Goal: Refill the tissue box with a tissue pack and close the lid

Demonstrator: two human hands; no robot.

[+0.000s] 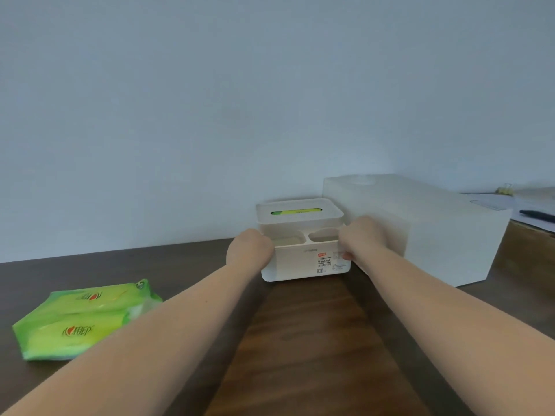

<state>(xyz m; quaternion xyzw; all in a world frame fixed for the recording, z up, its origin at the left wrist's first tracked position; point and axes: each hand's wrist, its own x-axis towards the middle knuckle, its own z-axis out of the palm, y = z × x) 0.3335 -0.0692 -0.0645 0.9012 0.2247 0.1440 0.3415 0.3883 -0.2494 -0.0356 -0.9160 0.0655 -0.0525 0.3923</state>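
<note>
Nearest the camera, two bare forearms extend forward over a dark wooden table (315, 340). To the left of the left forearm, a green tissue pack (81, 318) lies flat on the table, well apart from the box; the forearm partly covers its right end.

Further out, the left hand (249, 247) is closed against the left side of the white tissue box (303, 267), and the right hand (362, 237) grips the box's right side, with a fingertip visible on the front face beside a printed label (324, 262). Both hands hold the box, which rests on the table.

The front section of the box contains two open compartments. Behind them, the lid (298, 210) sits closed on the rear section, and green packaging shows through its slot.

To the right, just beside the box, stands a larger translucent white container (435, 229). Beyond it lie papers and a dark pen (537, 216). A plain pale wall (210, 100) forms the background.
</note>
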